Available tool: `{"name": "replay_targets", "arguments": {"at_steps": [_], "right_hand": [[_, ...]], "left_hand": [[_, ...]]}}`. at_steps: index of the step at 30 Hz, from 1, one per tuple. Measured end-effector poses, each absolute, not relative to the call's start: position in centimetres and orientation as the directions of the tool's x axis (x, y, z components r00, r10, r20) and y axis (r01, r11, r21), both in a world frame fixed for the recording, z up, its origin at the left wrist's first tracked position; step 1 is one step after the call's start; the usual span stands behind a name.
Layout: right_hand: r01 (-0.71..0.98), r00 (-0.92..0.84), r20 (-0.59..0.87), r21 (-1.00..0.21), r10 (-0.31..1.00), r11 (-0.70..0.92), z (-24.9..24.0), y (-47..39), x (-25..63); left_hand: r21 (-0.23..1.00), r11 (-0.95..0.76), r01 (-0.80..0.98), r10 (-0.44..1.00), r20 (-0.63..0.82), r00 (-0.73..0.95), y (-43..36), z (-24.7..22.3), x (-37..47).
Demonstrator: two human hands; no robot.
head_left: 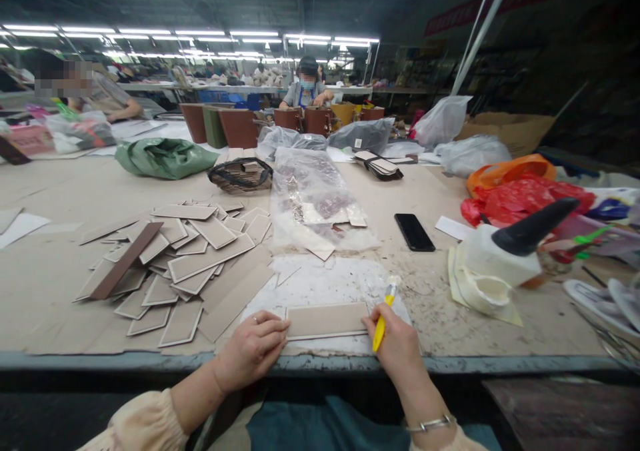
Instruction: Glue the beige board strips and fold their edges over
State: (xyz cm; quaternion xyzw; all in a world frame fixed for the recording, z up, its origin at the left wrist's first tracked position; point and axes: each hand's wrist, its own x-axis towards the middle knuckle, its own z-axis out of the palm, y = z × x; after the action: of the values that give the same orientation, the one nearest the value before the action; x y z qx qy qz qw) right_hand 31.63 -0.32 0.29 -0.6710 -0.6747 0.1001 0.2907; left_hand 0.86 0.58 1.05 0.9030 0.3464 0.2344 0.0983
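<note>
A beige rectangular panel (327, 320) with a pale border lies in front of me on a white, glue-smeared sheet (320, 281). My left hand (257, 344) pinches the panel's left end between thumb and fingers. In my right hand (397, 344) is a yellow-handled brush (381, 324), its whitish bristles pointing up and away from me. The thumb and fingertips of that hand also touch the panel's right end. Left of the sheet lies a loose heap of similar beige pieces (195, 258), with a brown strip (127, 260) across it.
A black phone (414, 232) lies right of centre. Farther right stand a white bottle with a black nozzle (505, 251), a tape roll (487, 294) and a red plastic bag (530, 198). Clear plastic (320, 198) covers pieces behind the sheet. A co-worker (306, 91) sits opposite, behind brown bags.
</note>
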Motion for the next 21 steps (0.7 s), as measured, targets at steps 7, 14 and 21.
{"name": "replay_targets", "arguments": {"at_steps": [7,14,21], "right_hand": [[0.847,0.073,0.268,-0.524,0.961,0.082,-0.26,-0.31,31.74],[0.860,0.062,0.242,-0.505,0.968,0.071,0.19,-0.44,31.64],[0.841,0.060,0.182,-0.538,0.981,0.048,0.63,-0.18,31.29]], "left_hand": [[0.342,-0.751,0.564,0.660,0.374,0.652,0.67,1.23,0.94],[0.333,-0.752,0.569,0.659,0.356,0.662,0.60,0.79,0.92],[0.309,-0.758,0.574,0.652,0.336,0.680,0.89,0.95,0.45]]}}
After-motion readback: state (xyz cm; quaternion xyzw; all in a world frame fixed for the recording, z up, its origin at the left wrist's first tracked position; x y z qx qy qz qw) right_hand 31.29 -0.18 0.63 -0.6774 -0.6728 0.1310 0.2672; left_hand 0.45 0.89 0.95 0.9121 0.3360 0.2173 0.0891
